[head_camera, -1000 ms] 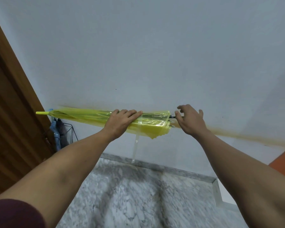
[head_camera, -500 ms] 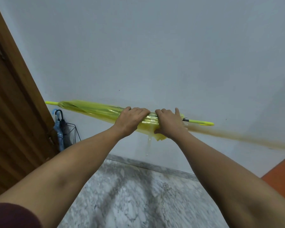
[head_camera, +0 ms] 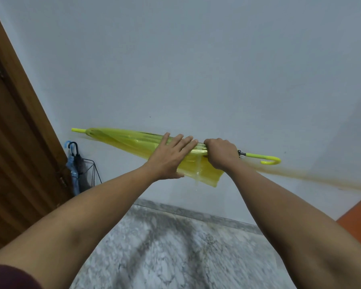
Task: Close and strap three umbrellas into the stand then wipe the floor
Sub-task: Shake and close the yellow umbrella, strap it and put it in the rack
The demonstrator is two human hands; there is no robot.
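A person holds a closed yellow umbrella out in front of a pale wall, both bare forearms reaching in from 6 o'clock. The umbrella lies almost level across the middle of the view, its tip pointing to 9 o'clock and its curved handle to 3 o'clock, the tip end slightly higher.

The left hand lies flat on the folded canopy near its middle, fingers straight and slightly spread, gripping nothing. Just beside it, toward 3 o'clock, the right hand is clenched around the gathered canopy near the handle end, fingers wrapped over the top. Loose canopy edges droop below both hands, and a clear strap dangles from them.

At 8 o'clock, against the wall, a black wire stand holds a blue umbrella and a black umbrella, handles up. A brown wooden door fills the 9 o'clock edge. Grey-veined marble floor spreads at 6 o'clock. A maroon sleeve shows at 7 o'clock.
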